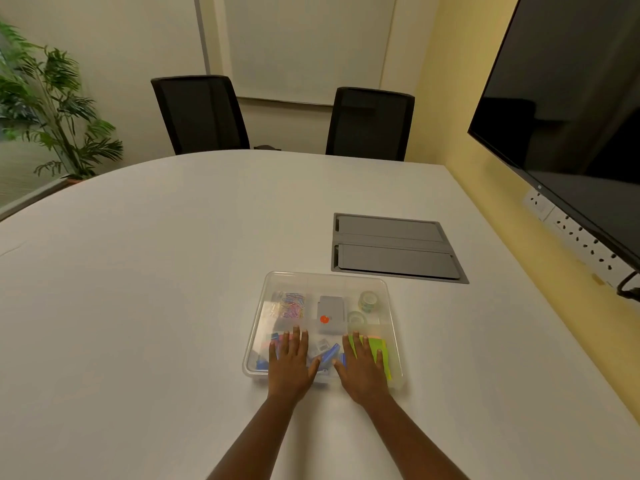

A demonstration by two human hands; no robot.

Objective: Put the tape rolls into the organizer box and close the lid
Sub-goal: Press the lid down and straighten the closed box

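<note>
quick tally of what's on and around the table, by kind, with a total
Organizer box, lid on: 1
Tape rolls inside the box: 2
Hands flat on the lid, left and right: 2
Chairs: 2
Potted plant: 1
Wall screen: 1
Grey table hatch: 1
Total: 10

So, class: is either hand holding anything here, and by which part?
Nothing is held. Both the left hand and right hand lie flat on the box lid.

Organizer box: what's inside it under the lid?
Through the organizer box lid: two tape rolls, paper clips, a grey case. Left hand and right hand cover near compartments.
</note>
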